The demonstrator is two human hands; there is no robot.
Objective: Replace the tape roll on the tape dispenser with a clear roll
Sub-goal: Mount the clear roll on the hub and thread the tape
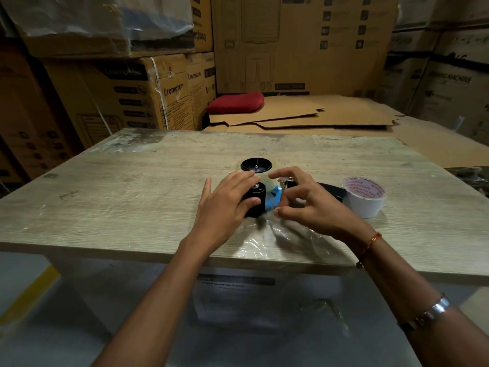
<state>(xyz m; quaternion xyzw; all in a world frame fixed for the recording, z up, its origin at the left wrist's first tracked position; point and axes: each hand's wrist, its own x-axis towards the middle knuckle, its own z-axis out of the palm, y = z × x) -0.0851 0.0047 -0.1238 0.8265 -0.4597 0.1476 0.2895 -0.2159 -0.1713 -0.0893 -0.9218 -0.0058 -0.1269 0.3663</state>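
Observation:
The tape dispenser [275, 199] lies on its side in the middle of the table, with a blue body, a black roller and a black handle [332, 192] pointing right. A clear tape roll [256, 166] sits on its black hub at the far end. My left hand [225, 207] grips the black roller from the left. My right hand [307, 205] arches over the dispenser's metal plate, fingers on it and thumb low by the blue body. A white printed tape roll [366, 198] stands just right of the handle.
Crinkled clear film [285, 238] lies stuck to the wooden table [119, 197] near its front edge, below my hands. Flattened cardboard [304, 115] and a red cushion [236, 102] lie behind the table. Stacked cartons wall in the back and both sides.

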